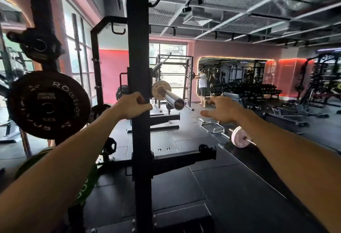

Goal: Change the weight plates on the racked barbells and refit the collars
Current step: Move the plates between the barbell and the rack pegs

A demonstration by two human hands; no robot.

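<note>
A chrome barbell sleeve (170,97) sticks out to the right of the black rack upright (137,48), with one small pale plate (158,90) pushed up against the upright. No collar shows on the sleeve. My left hand (132,106) is wrapped around the upright just left of that plate. My right hand (220,109) hovers with spread fingers to the right of the sleeve's end, holding nothing. Black bumper plates (48,104) hang on storage pegs at the left, and a green plate (86,182) sits low beneath my left forearm.
A safety arm (184,158) juts right from the upright at knee height. On the floor to the right lies a trap bar (212,126) with a pale plate (239,137). Another person stands at a far rack (202,88). Dumbbell racks and benches fill the right side.
</note>
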